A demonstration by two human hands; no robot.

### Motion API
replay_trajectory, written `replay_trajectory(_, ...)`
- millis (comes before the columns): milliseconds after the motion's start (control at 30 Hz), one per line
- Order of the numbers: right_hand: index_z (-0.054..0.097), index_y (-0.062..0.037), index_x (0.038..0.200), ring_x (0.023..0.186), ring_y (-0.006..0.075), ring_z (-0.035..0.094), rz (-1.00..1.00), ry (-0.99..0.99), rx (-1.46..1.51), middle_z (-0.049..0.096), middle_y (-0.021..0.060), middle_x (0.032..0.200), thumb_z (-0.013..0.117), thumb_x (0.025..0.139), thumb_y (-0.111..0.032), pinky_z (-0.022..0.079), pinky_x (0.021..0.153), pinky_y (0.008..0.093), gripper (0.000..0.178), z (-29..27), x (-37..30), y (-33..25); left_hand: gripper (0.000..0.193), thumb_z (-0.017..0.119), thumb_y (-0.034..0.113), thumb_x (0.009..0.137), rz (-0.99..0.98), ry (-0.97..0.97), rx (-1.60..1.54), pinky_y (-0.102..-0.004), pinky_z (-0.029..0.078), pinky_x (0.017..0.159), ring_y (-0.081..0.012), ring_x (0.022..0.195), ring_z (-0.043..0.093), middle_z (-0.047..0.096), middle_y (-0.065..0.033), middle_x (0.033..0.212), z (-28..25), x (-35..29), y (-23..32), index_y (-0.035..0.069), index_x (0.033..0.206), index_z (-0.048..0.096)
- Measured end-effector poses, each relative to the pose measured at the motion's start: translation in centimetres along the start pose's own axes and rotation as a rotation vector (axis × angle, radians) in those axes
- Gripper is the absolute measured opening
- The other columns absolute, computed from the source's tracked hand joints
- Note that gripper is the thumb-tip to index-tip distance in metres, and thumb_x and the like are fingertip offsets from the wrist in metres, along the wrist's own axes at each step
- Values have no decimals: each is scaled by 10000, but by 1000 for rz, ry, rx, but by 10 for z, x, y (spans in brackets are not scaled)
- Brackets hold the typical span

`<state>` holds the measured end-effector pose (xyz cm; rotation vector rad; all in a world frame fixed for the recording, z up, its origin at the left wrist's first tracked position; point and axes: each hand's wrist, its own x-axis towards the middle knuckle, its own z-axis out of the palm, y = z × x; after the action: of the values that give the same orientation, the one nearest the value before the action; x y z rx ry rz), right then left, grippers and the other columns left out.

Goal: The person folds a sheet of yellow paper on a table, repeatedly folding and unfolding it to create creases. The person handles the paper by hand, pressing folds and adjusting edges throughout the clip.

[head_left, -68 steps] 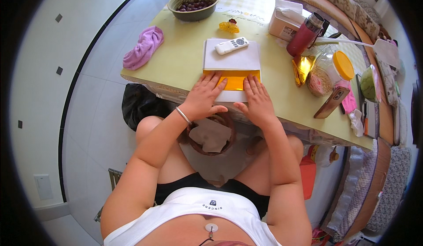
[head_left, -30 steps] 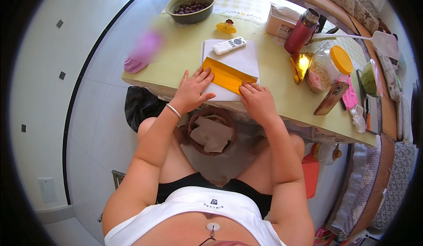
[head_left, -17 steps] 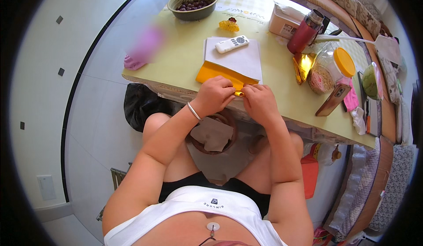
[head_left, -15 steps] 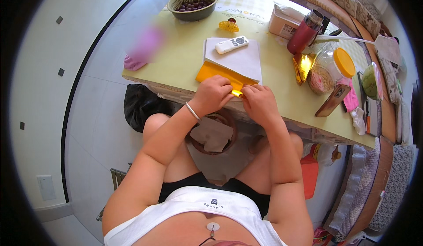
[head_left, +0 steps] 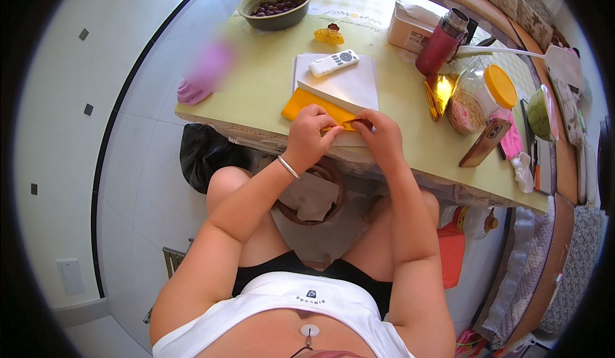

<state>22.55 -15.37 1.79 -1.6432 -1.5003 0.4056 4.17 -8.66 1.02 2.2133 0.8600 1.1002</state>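
A sheet of orange-gold foil paper (head_left: 307, 105) lies at the near edge of the table, partly over a stack of white paper (head_left: 359, 87). My left hand (head_left: 310, 133) pinches the sheet's near edge between thumb and fingers. Close beside it, my right hand (head_left: 379, 133) pinches the sheet's near right part, where a small fold stands up. A white remote control (head_left: 333, 64) rests on the white paper beyond the sheet. Part of the foil paper is hidden behind my fingers.
A basin of dark round fruit (head_left: 275, 8) and a yellow hair claw (head_left: 329, 35) stand farther back. On the right are a red thermos (head_left: 441, 44), crumpled gold foil (head_left: 441, 95), a yellow-lidded jar (head_left: 471, 105) and a propped phone (head_left: 485, 142). A basket (head_left: 307, 198) sits under the table.
The orange-gold paper's near edge, rolled with its shiny side showing, now shows a small raised fold. My right fingers have lifted and curled more; my left hand has turned slightly.
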Motion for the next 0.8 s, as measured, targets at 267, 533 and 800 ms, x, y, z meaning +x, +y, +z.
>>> replay_trajectory(267,645,-38,1154,963,304,663,-68,157,-36,694,134,1089,739,836,-111,532,828,392,339,8,-3,0,190,804,104,698,-29,53,110,-400,475,724,-303,818,577,577,-130,844,8,1,-1,6,687,642)
replay_trajectory(533,455,25,1428,1460,334,338,-463,-257,-446,437,184,1517,726,867,-319,258,1213,446,712,11,-31,-14,167,751,111,713,-95,30,155,-433,457,793,-314,871,562,571,-123,851,13,2,-7,43,615,633)
replay_trajectory(800,284,32,1525,1508,325,229,-423,-327,-478,322,180,1589,694,854,-498,155,1242,470,948,13,-33,-10,176,720,85,730,-53,69,162,-429,459,719,-318,789,566,564,-131,797,15,4,-7,11,617,608)
